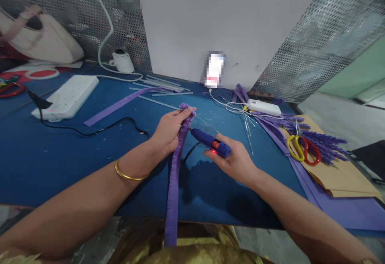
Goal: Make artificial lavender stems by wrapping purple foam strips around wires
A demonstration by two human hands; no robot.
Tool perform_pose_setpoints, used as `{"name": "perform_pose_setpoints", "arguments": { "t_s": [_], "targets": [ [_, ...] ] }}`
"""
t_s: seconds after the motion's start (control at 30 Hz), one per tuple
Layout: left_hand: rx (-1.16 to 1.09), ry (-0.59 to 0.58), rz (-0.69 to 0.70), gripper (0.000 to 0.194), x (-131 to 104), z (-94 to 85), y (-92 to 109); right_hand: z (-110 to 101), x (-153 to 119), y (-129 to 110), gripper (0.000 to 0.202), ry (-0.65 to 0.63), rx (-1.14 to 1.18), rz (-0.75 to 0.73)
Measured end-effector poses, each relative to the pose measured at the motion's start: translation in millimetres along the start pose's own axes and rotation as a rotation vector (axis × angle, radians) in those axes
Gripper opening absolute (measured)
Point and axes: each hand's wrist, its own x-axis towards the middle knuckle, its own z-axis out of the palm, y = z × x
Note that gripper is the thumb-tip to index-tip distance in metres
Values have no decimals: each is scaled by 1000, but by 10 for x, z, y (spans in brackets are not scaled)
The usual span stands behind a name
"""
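Near the middle of the blue table, my left hand [170,129] pinches a long purple paper strip [173,187] by its top end, where a small ruffled purple tuft [184,106] shows above the fingers. The strip hangs down past the table's front edge. My right hand [236,157] is wrapped round a dark blue glue gun [207,139] with a red light on it. Its nozzle points left and is at the strip, just below my left fingertips. Whether the nozzle touches the paper I cannot tell.
Clear glue sticks [164,83] and another purple strip [120,105] lie behind. A white power strip [70,97] with a black cable is at left. At right are scissors [300,147], purple flower sprigs [326,139], brown paper [345,177] and a white power bank [264,107]. A phone [214,70] stands at the back.
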Motion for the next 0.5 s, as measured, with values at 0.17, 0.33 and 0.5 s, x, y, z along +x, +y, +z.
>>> {"name": "perform_pose_setpoints", "arguments": {
  "t_s": [0.17,0.33,0.5],
  "targets": [
    [-14,46,-1,22,20,-7,24,-51,9,-16,35,-19,38,39],
    [-19,101,-56,19,48,-11,45,-192,15,42,35,-16,260,116],
    [0,136,-82,11,70,-29,59,-418,150,226,50,154,592,204]
  ]
}}
